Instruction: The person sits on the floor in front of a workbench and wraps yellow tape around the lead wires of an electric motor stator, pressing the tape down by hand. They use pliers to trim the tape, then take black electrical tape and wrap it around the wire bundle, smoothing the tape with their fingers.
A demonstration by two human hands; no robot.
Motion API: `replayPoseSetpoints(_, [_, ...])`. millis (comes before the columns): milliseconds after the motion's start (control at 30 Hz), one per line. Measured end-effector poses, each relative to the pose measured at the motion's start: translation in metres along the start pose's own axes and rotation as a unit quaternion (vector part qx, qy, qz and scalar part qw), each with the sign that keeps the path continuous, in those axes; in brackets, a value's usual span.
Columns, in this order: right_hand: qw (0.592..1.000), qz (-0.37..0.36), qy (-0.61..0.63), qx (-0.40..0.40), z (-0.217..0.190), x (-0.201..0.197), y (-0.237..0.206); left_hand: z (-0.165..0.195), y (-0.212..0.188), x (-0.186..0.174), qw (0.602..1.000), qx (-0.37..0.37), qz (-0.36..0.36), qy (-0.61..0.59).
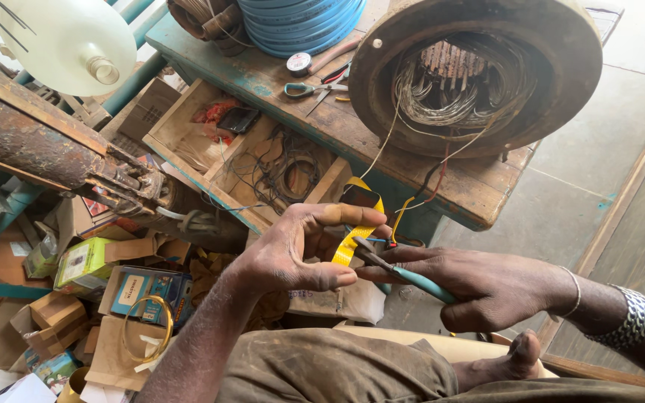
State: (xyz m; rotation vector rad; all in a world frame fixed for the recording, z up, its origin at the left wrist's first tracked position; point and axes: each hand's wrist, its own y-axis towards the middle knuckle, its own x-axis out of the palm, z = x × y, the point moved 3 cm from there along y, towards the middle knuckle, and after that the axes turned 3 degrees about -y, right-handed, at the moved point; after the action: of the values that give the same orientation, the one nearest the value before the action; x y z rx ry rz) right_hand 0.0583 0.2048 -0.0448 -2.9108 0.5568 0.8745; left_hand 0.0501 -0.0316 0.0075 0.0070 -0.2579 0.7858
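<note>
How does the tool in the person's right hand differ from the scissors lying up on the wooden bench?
The teal-handled tool is gripped in the right hand, its tip at the yellow tape that the left hand holds; the scissors lie untouched on the bench. The tool shows one slim handle; the scissors show a looped handle. Both have teal-green handles and metal tips.

The left hand (293, 250) sat at the centre of the frame, its forearm rising from the lower left. Its fingers curled over, with the thumb stretched right and pressed toward the forefinger in a pinching grip. The right hand (479, 287) reached in from the lower right, palm down, fingers closed in a fist-like grip, forefinger extended leftward toward the left thumb tip.
</note>
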Motion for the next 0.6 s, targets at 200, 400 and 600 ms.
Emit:
replayPoseSetpoints(200, [0.997, 0.070, -0.020, 0.006, 0.001, 0.003, 0.002, 0.003, -0.005, -0.007, 1.000, 0.001, 0.009, -0.004])
replayPoseSetpoints(400, [0.986, 0.138, 0.062, 0.069, 0.007, 0.013, 0.009, 0.003, -0.006, -0.007, 0.999, 0.008, 0.020, 0.030])
replayPoseSetpoints(600, [0.983, 0.181, -0.013, 0.037, 0.020, 0.010, 0.004, 0.009, -0.006, -0.016, 0.987, 0.122, 0.037, 0.103])
